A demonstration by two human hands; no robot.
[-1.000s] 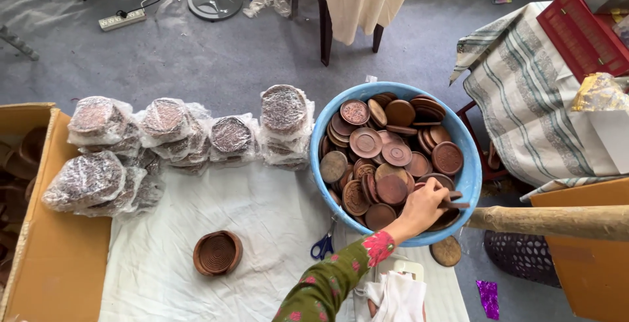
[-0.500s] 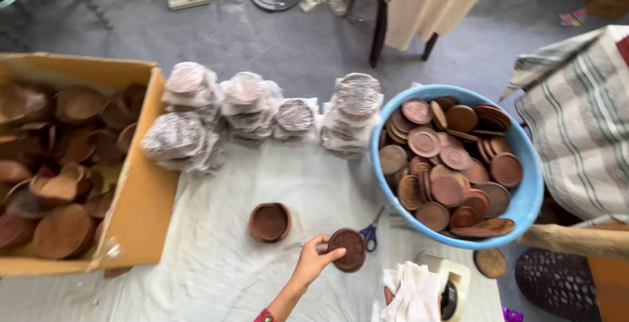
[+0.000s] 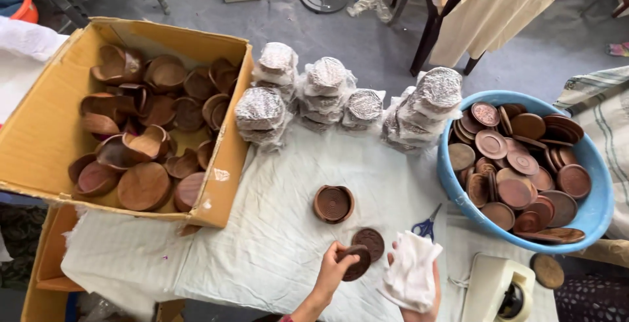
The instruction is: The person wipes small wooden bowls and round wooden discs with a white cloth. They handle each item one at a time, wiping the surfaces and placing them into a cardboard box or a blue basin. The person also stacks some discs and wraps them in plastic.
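Left hand (image 3: 331, 271) pinches a wooden disc (image 3: 357, 263) just below the round holder (image 3: 333, 203); right hand (image 3: 426, 283) clutches a white cloth (image 3: 409, 273). Wrapped stacks (image 3: 327, 93) lie beyond the holder, yet the blue basin (image 3: 593, 214) right of it looks full.

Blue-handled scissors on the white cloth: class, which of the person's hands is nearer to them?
Right. The right hand, holding a white rag, lies just below the blue-handled scissors. The left hand, gripping a round brown wooden coaster, is farther left.

White-clothed table (image 3: 275, 230), cardboard box (image 3: 39, 145), blue basin (image 3: 593, 214), wrapped stacks (image 3: 327, 89)
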